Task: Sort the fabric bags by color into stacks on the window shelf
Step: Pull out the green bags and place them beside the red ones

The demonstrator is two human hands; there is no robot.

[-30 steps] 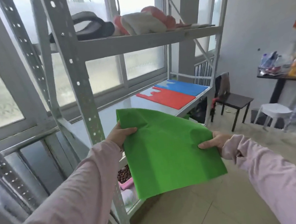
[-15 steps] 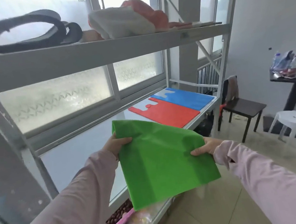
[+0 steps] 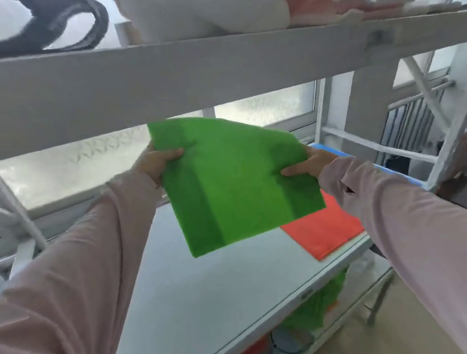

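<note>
Left hand [image 3: 159, 164] pinches the green bag [image 3: 236, 182], thumb on top; right hand [image 3: 310, 163] likewise.

Green bag [image 3: 236, 182]: bright green, plain, darker band down middle.
Red bag [image 3: 325, 230]: orange-red, plain.
Blue bag [image 3: 336, 151]: blue, only thin bit shows.
Shelf [image 3: 212, 298]: pale grey-white.
Sleeves [image 3: 75, 272]: light pink.
Window glass [image 3: 76, 164]: frosted white, tiny bumpy pattern.
Strap [image 3: 28, 28] up top: black.
Cloth bundle [image 3: 203, 5] up top: white, pink-red part behind.

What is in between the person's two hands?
The green bag, in the head view: the left hand grips one edge, the right hand the opposite edge.
</note>
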